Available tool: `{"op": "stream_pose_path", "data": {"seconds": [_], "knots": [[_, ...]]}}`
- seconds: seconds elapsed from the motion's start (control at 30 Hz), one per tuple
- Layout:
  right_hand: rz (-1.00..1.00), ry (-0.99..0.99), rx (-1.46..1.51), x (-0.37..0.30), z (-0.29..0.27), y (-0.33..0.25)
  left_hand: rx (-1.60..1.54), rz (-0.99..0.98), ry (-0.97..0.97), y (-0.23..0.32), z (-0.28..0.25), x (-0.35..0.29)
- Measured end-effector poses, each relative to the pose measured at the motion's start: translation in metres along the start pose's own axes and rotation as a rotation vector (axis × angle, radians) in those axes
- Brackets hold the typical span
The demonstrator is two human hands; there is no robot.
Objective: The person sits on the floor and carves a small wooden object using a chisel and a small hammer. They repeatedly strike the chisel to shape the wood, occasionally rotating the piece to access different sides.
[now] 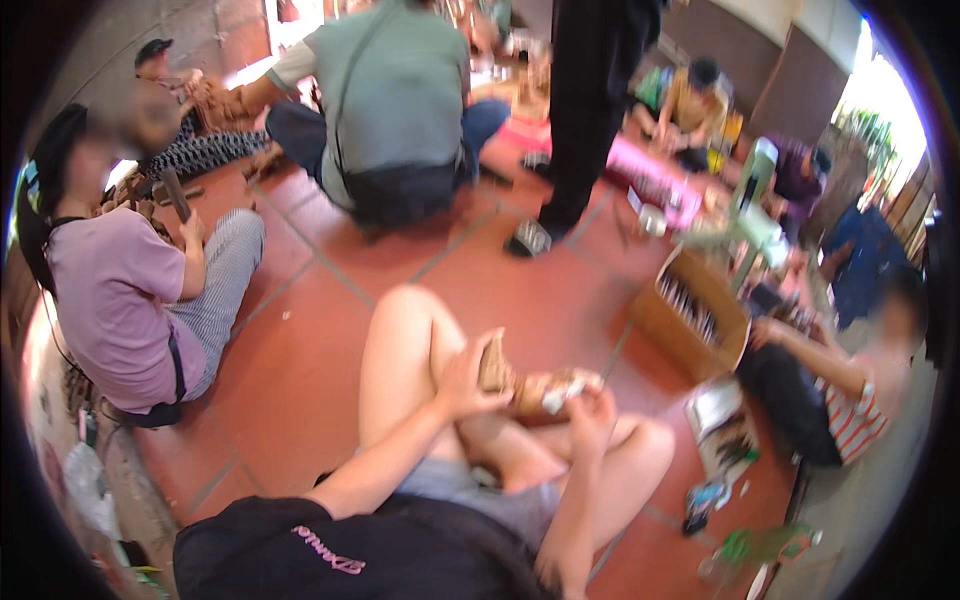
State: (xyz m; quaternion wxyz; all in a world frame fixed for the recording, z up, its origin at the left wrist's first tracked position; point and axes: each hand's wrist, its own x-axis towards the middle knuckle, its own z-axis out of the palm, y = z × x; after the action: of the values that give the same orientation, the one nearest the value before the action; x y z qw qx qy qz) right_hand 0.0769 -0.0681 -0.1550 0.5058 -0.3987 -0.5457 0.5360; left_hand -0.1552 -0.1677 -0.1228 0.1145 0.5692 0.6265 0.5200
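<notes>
Above my crossed legs, my left hand [468, 380] is closed around one end of a brown carved piece [545, 393] that looks like wood. Its upright part [495, 366] shows beside the thumb. From the right, my right hand [593, 420] meets the other end with fingers pinched together. A small white patch [556, 400] shows on the piece by those fingertips; blur hides whether it is paper, cloth or something else. I cannot make out what the right fingers themselves hold.
A brown box [655, 325] of slim metal tools stands to the right, near a pale green fan [755, 225]. A tray [722, 425] and a green plastic bottle [755, 547] lie closer. People sit around; one in lilac [115, 290] holds a mallet [176, 194], another stands in black trousers [595, 100].
</notes>
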Motion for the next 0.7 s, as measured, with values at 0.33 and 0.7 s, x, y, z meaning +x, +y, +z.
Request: {"op": "stream_pose_path", "data": {"seconds": [0.33,0.7], "knots": [[0.163,-0.069,0.124,-0.014,0.023,-0.027,-0.073,-0.067,-0.027,-0.004,0.007,-0.005],[-0.139,-0.144,-0.256,-0.024,0.064,-0.057,-0.334,-0.066,-0.039,-0.015,0.022,-0.006]]}}
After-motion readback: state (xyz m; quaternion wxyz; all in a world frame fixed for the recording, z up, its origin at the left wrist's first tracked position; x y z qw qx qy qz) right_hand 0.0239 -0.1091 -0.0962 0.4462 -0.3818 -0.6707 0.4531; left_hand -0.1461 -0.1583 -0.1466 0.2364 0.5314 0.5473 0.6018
